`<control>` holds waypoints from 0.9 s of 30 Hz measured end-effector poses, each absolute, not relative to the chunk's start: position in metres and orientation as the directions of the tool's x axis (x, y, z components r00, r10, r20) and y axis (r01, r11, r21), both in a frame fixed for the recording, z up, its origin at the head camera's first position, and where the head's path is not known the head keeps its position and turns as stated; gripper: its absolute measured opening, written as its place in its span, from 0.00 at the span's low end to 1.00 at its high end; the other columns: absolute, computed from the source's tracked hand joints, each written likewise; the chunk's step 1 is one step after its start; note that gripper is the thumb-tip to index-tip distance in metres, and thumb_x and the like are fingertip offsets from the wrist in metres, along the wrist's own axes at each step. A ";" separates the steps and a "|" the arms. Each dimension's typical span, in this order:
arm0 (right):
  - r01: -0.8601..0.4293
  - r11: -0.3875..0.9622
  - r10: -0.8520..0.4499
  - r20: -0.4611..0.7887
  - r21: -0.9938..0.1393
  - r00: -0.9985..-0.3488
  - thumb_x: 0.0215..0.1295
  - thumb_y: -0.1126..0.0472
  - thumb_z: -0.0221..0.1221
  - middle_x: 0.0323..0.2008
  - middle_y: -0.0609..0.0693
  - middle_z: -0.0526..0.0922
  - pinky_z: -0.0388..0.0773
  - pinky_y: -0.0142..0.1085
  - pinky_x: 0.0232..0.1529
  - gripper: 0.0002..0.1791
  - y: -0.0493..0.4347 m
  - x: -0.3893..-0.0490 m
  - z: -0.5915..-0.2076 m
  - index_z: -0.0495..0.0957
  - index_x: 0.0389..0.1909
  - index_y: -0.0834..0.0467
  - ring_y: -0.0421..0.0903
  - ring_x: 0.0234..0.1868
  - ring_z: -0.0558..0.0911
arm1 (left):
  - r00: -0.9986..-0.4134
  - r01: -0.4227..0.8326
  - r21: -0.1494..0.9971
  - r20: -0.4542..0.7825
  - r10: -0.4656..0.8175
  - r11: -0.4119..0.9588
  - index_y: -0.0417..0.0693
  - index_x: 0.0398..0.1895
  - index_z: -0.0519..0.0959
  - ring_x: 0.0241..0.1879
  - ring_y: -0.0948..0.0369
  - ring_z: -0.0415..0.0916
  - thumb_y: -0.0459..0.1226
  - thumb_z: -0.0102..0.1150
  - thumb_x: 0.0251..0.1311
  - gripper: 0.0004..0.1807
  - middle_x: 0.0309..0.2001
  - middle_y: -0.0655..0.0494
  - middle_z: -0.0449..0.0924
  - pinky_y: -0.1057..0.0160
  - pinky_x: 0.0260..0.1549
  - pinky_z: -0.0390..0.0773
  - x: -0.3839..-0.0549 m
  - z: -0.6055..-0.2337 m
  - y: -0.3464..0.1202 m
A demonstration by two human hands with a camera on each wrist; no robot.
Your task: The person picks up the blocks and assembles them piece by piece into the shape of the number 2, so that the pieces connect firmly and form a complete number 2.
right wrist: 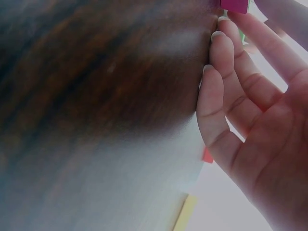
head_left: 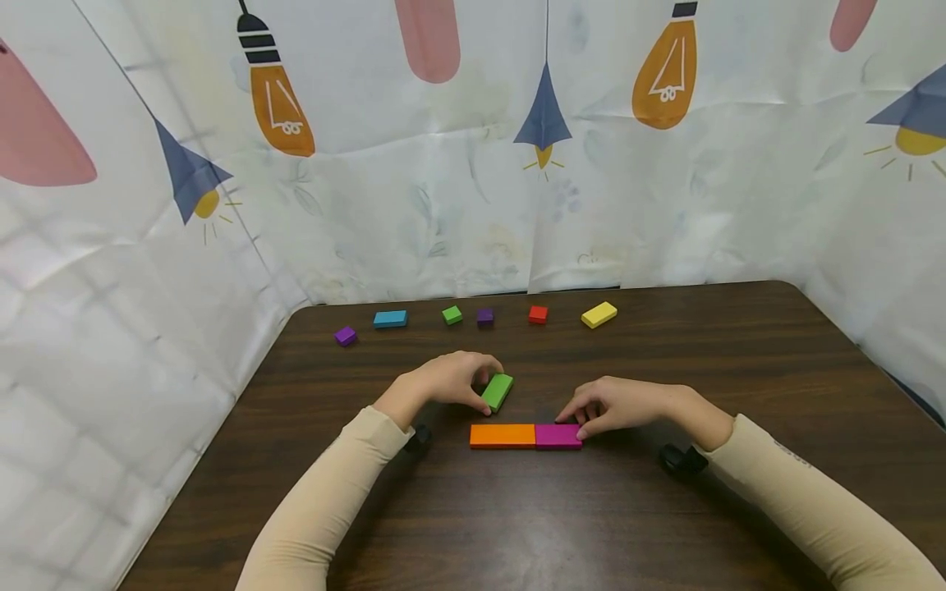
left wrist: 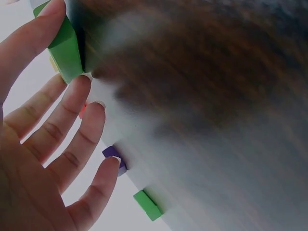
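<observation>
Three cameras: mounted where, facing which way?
Head: on the head, facing forward and down at the table; left grip, right grip and sleeved forearms show.
Left wrist: on that wrist, facing left palm, left fingers and the larger green block.
Right wrist: likewise, facing right palm, right fingers and the magenta block.
Head and left wrist share the larger green block.

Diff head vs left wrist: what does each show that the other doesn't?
Head only: right hand, orange block, magenta block, blue block, bright purple block, printed lamps.
Left wrist only: palm side of the left hand.
Both: that hand pinching the long green block, plus the small green block, dark purple block and red block.
</observation>
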State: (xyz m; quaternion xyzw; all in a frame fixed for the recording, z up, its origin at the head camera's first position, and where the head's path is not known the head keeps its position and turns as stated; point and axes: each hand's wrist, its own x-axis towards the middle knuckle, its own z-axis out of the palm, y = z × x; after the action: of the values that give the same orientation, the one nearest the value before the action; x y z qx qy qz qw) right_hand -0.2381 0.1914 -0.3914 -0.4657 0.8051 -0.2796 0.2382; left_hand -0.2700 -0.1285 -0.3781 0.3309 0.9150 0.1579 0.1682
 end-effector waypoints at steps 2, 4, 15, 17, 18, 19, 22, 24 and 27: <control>-0.619 0.409 -0.884 -0.122 -0.671 -0.452 0.71 0.56 0.66 0.36 0.38 0.76 0.75 0.32 0.38 0.18 0.191 -0.238 -0.392 0.84 0.57 0.57 0.36 0.35 0.75 | -0.727 0.549 0.399 -0.205 0.655 0.734 0.49 0.63 0.77 0.43 0.60 0.74 0.45 0.79 0.55 0.33 0.43 0.58 0.78 0.57 0.47 0.76 -0.270 -0.378 -0.128; -0.619 0.408 -0.884 -0.119 -0.671 -0.453 0.70 0.56 0.66 0.36 0.38 0.76 0.75 0.32 0.38 0.18 0.191 -0.238 -0.392 0.84 0.57 0.57 0.36 0.35 0.75 | -0.732 0.545 0.394 -0.206 0.650 0.740 0.49 0.63 0.77 0.43 0.60 0.74 0.44 0.79 0.55 0.33 0.43 0.59 0.78 0.57 0.47 0.76 -0.270 -0.379 -0.128; -0.610 0.415 -0.880 -0.127 -0.675 -0.458 0.70 0.56 0.66 0.36 0.38 0.76 0.75 0.31 0.37 0.17 0.191 -0.238 -0.393 0.84 0.57 0.56 0.36 0.35 0.75 | -0.736 0.539 0.401 -0.203 0.646 0.740 0.49 0.63 0.77 0.44 0.59 0.73 0.42 0.79 0.54 0.33 0.43 0.58 0.77 0.57 0.48 0.76 -0.269 -0.381 -0.126; -0.609 0.419 -0.879 -0.131 -0.674 -0.459 0.70 0.56 0.66 0.35 0.38 0.76 0.75 0.31 0.37 0.17 0.191 -0.238 -0.393 0.84 0.57 0.56 0.36 0.35 0.75 | -0.734 0.539 0.404 -0.206 0.647 0.740 0.49 0.63 0.76 0.44 0.59 0.73 0.41 0.79 0.54 0.33 0.44 0.57 0.77 0.57 0.49 0.76 -0.268 -0.381 -0.126; -0.610 0.418 -0.879 -0.131 -0.673 -0.458 0.70 0.56 0.66 0.35 0.38 0.76 0.75 0.31 0.37 0.17 0.191 -0.238 -0.393 0.84 0.57 0.56 0.36 0.35 0.75 | -0.731 0.539 0.407 -0.209 0.650 0.737 0.49 0.64 0.76 0.45 0.59 0.74 0.41 0.79 0.54 0.33 0.44 0.57 0.77 0.57 0.49 0.76 -0.269 -0.381 -0.127; -0.607 0.423 -0.877 -0.135 -0.673 -0.461 0.70 0.56 0.66 0.35 0.38 0.76 0.75 0.31 0.37 0.17 0.191 -0.238 -0.393 0.84 0.57 0.56 0.36 0.35 0.75 | -0.726 0.539 0.415 -0.213 0.654 0.733 0.49 0.64 0.76 0.45 0.59 0.74 0.41 0.79 0.55 0.34 0.44 0.57 0.77 0.57 0.50 0.76 -0.269 -0.381 -0.127; -0.607 0.426 -0.876 -0.137 -0.671 -0.463 0.70 0.56 0.66 0.35 0.38 0.76 0.75 0.31 0.37 0.17 0.191 -0.239 -0.394 0.84 0.57 0.55 0.36 0.35 0.75 | -0.707 0.529 0.459 -0.227 0.670 0.714 0.48 0.67 0.74 0.47 0.58 0.73 0.41 0.79 0.55 0.36 0.46 0.56 0.76 0.57 0.50 0.75 -0.270 -0.379 -0.129; -0.609 0.425 -0.876 -0.135 -0.670 -0.463 0.70 0.56 0.66 0.36 0.38 0.76 0.75 0.31 0.37 0.17 0.191 -0.239 -0.394 0.84 0.57 0.56 0.35 0.35 0.75 | -0.696 0.515 0.494 -0.236 0.678 0.701 0.48 0.69 0.72 0.46 0.58 0.73 0.41 0.77 0.57 0.37 0.46 0.55 0.76 0.58 0.50 0.75 -0.271 -0.378 -0.132; -0.613 0.422 -0.878 -0.132 -0.668 -0.461 0.70 0.56 0.66 0.35 0.38 0.76 0.75 0.31 0.37 0.17 0.191 -0.239 -0.395 0.84 0.57 0.56 0.35 0.35 0.75 | -0.690 0.498 0.528 -0.240 0.683 0.688 0.48 0.70 0.72 0.43 0.59 0.72 0.44 0.74 0.61 0.35 0.45 0.56 0.76 0.60 0.45 0.74 -0.273 -0.378 -0.137</control>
State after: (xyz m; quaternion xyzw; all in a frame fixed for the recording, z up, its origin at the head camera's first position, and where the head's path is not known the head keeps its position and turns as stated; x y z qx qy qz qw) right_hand -0.2395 0.1907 -0.3947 -0.4607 0.8086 -0.2769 0.2391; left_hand -0.2726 -0.1365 -0.3779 0.3307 0.8933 0.2162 0.2142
